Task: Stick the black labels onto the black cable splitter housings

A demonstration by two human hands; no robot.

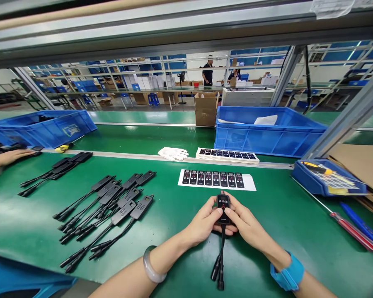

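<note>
Between my two hands is a small black controller [223, 203] with a dark label on its face and two connector cables [221, 256] hanging toward me. My left hand [205, 219] grips its left side, thumb on the face. On the other side my right hand [244, 217] holds it the same way, thumb pressed on the label. Just beyond lies a white sheet [249, 182] with a row of black labels [216, 179]. To the left, several black controllers with cables [122, 213] are spread over the green table [161, 207].
A stack of label sheets [226, 155] and a white glove [173, 153] lie farther back. Blue bins stand at the back right [267, 134] and back left [71, 126]. On the right are a tool tray [326, 188] and a screwdriver [354, 231]. Another person's hand [10, 158] reaches in at far left.
</note>
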